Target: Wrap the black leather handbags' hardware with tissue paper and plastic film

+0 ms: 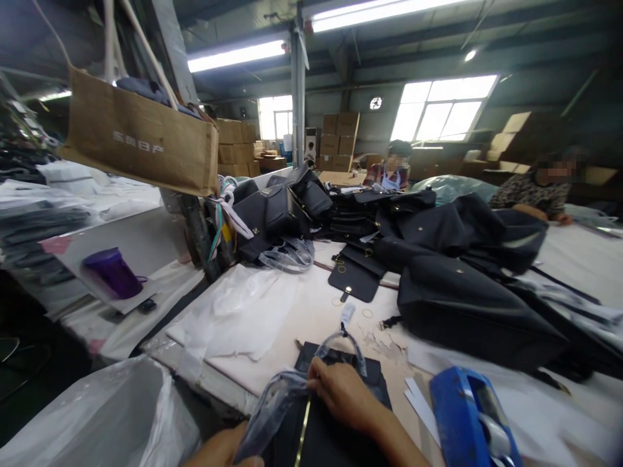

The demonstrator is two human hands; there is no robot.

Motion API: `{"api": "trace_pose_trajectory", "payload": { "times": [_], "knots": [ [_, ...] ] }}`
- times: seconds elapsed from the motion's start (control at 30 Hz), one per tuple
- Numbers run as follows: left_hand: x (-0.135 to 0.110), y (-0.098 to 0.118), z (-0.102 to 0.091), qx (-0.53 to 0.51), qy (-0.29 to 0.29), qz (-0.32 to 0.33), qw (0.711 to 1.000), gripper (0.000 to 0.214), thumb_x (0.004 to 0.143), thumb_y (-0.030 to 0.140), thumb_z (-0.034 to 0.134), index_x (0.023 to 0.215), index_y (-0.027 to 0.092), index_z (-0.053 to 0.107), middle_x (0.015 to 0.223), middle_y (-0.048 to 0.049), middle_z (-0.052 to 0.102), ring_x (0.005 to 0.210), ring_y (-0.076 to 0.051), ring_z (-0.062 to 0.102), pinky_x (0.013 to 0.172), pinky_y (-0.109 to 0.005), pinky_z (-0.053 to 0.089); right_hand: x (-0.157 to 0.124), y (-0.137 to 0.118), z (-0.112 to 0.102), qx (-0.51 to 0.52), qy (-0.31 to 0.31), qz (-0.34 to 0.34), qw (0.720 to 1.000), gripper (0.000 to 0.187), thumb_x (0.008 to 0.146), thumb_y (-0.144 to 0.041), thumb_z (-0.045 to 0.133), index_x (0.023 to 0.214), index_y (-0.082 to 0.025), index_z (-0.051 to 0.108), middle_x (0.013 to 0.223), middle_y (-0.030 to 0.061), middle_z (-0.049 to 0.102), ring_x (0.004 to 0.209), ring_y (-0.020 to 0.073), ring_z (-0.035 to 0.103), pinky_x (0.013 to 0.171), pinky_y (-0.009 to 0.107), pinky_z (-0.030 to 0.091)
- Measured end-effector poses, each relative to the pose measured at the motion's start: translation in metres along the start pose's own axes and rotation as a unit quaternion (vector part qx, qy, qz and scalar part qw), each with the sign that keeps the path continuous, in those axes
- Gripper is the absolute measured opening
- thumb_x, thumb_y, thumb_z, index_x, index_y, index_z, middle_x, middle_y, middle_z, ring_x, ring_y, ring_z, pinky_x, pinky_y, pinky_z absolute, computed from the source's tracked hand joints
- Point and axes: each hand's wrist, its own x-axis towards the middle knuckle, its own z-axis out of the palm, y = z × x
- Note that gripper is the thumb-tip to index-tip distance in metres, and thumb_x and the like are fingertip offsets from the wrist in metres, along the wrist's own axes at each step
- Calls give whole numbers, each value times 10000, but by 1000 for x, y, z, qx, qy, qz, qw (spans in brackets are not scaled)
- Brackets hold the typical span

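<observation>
A black handbag point(331, 434) with a gold-coloured strip down its front lies at the table's near edge, partly cut off by the frame. Clear plastic wrap covers its arched handle point(361, 353), and a white tag hangs at the top. My right hand point(343, 389) is closed over the bag, its fingers pinching one end of a plastic-wrapped strap point(275, 405). Low in the view, my left hand point(224, 447) closes around the strap's lower end; part of that hand is out of frame.
A blue tape dispenser point(472, 415) stands at the right beside white paper strips point(421, 408). Black bags point(467, 305) pile up behind, with a flat black flap piece point(355, 275) before them. A plastic-lined bin point(107, 421) is at lower left. Two people sit across the table.
</observation>
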Motion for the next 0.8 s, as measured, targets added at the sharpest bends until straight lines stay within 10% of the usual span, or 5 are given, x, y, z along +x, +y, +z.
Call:
{"api": "trace_pose_trajectory", "payload": {
  "times": [0.27, 0.47, 0.63, 0.8],
  "knots": [
    [41, 62, -19, 181, 153, 115, 965, 741, 780, 454, 679, 1430, 260, 381, 1409, -113, 519, 1252, -314, 486, 1076, -426, 347, 12, -8, -58, 181, -55, -27, 982, 152, 941, -345, 489, 894, -220, 563, 754, -35, 574, 695, 125, 513, 646, 216, 359],
    [69, 88, 11, -11, -34, 94, 995, 151, 845, 242, 538, 943, 183, 637, 749, 2, 636, 710, -171, 608, 695, -283, 483, 27, -11, -60, 186, -83, -28, 979, 191, 945, -387, 491, 940, -223, 589, 741, -38, 585, 675, 122, 520, 642, 214, 364],
    [74, 73, 10, 36, 53, 48, 997, 69, 826, 217, 518, 819, 182, 577, 649, 37, 598, 529, -119, 543, 512, -224, 370, 23, -3, -52, 113, -8, -7, 994, 296, 892, -405, 588, 1140, -249, 550, 918, 15, 657, 832, 184, 572, 739, 266, 373],
    [71, 77, 9, 134, 88, 52, 986, 47, 832, 203, 523, 795, 207, 551, 656, 45, 611, 558, -134, 577, 527, -230, 356, 18, 11, -41, 72, 25, -18, 997, 130, 918, -320, 552, 946, -238, 650, 904, 28, 674, 873, 188, 576, 770, 276, 357]
  ]
}}
